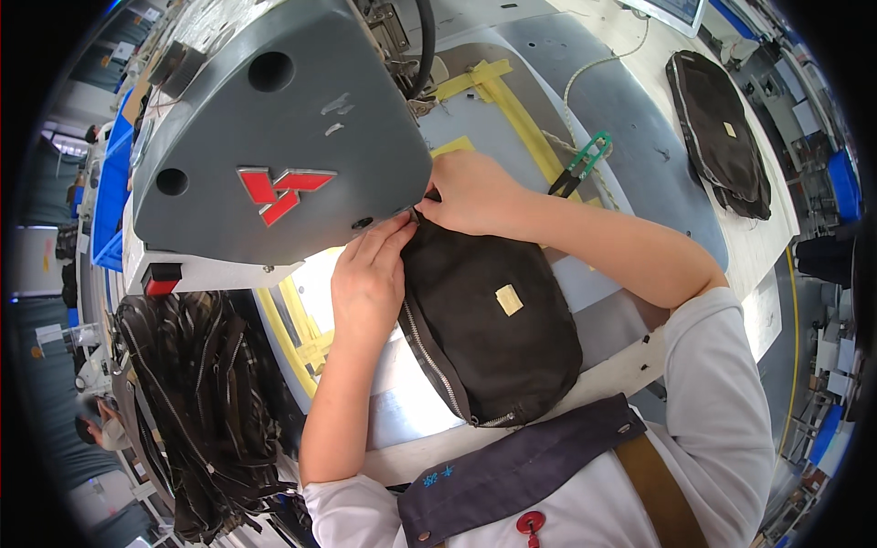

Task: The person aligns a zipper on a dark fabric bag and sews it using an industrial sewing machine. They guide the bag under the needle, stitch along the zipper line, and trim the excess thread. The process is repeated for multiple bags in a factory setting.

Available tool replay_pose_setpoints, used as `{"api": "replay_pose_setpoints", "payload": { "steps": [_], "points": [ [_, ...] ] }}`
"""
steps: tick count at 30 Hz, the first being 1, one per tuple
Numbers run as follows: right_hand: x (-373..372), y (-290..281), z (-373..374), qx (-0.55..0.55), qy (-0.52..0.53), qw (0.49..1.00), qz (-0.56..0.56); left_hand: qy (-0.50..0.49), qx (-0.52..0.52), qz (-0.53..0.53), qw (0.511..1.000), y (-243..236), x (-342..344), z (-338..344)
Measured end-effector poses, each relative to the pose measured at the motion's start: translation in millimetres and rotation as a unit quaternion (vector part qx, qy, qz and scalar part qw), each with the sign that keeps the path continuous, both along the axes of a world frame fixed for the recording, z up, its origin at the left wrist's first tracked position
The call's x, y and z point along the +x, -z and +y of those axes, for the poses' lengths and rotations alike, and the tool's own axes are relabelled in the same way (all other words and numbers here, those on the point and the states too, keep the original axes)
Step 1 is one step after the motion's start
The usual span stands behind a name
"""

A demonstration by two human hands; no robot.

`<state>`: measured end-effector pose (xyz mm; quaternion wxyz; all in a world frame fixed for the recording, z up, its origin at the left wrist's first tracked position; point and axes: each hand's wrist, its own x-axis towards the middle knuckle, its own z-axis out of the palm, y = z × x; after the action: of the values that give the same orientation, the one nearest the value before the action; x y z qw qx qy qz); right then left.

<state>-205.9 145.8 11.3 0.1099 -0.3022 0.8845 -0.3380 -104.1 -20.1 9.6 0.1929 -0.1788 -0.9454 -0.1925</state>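
Two bare hands are seen at one grey sewing machine (pixel 301 128), where one black zippered pouch (pixel 475 320) is being handled. A second zippered pouch (pixel 717 128) is laid at the far right of the table, and one heap of dark zippered pieces (pixel 196 402), too tangled to be counted, is piled at the left. One pair of green-handled thread snips (pixel 594 152) is placed beyond the right forearm.

The pale worktable (pixel 612 370) is fitted with a smooth metal plate (pixel 585 82), marked off by strips of yellow tape (pixel 516 105). Blue bins (pixel 111 187) are set along the left side, and a yellow line is painted on the grey floor at the right.

The handled pouch is rounded and matt, edged by a silvery zipper (pixel 429 356), with one small cream patch (pixel 509 300) on its face. It is held in front of the body, its upper end at the machine. That end is pinched between thumb and fingers of the right hand (pixel 470 194); the fingers of the left hand (pixel 370 274) are kept together against its upper left edge, but whether cloth is gripped by them cannot be told.
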Motion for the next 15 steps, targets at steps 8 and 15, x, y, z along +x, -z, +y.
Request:
{"api": "replay_pose_setpoints", "payload": {
  "steps": [8,15],
  "points": [
    [-0.9,11.8,-0.3,-0.037,0.008,0.998,0.054,-0.004,0.004,0.0,1.0,-1.2,-0.4,1.3],
    [-2.0,-4.2,0.9,0.006,0.012,1.0,0.023,-0.002,-0.05,0.016,0.999,-4.2,0.9,3.2]
  ]
}}
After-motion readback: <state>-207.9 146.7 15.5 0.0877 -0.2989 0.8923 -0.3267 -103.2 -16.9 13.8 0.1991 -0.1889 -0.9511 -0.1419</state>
